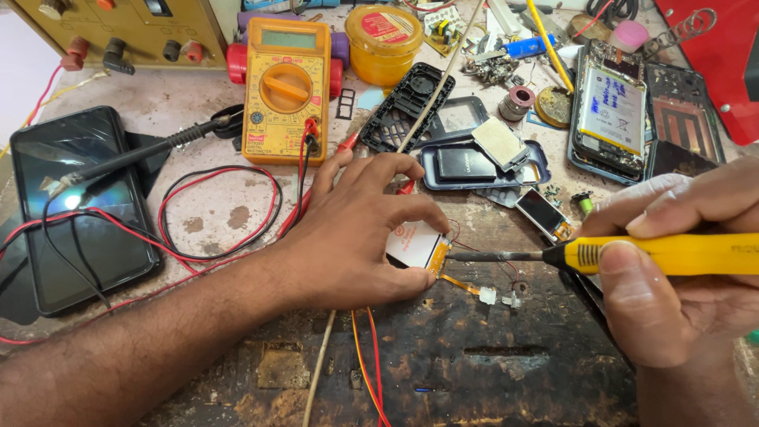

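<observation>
Small display module (413, 243): light, thin, fragile; my left hand (360, 229) pins its edges on the worktop (490, 364). Right hand (672, 277) grips the soldering iron (632, 255).

Beside the glossy yellow plastic multimeter (285, 89), a glossy black glass-faced phone (79, 207) is reflecting light; a smooth yellow plastic soldering iron (672, 255) is showing a dull metal tip; the workbench (490, 372) is showing rough, scorched, matt wood.
</observation>
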